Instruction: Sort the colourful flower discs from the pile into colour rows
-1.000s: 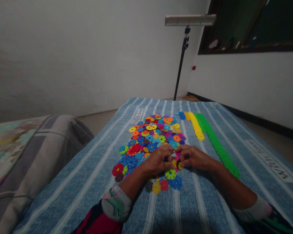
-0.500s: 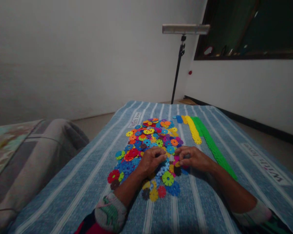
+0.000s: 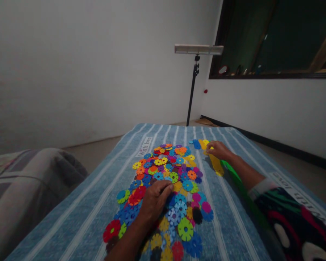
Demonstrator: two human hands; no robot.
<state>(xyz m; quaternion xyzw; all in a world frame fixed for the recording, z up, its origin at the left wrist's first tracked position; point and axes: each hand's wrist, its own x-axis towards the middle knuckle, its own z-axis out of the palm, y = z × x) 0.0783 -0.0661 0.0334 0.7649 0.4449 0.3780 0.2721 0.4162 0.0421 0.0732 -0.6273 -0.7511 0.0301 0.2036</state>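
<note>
Many notched plastic discs [image 3: 160, 161] in mixed colours lie in a loose heap along the middle of the striped cloth. My left hand [image 3: 155, 199] rests over the near part of the heap, thumb and fingers drawn together; what they hold, if anything, is hidden. To the right of the heap, discs lie sorted by colour: a short blue row [image 3: 196, 144], an orange-yellow row [image 3: 216, 165] and a long green row [image 3: 232, 172]. My right hand [image 3: 219, 150] is over the far part of these rows, its fingers curled together. Whether a disc is between them cannot be made out.
The blue striped cloth [image 3: 84, 203] covers the table. A covered piece of furniture [image 3: 49, 181] stands at the left. Behind the table are a lamp on a black stand [image 3: 192, 90] and a wall; a dark window [image 3: 282, 40] is at the upper right.
My right hand has moved from the heap, away and to the right, over the sorted rows. My left hand stays at the heap. The view has tipped slightly upward.
</note>
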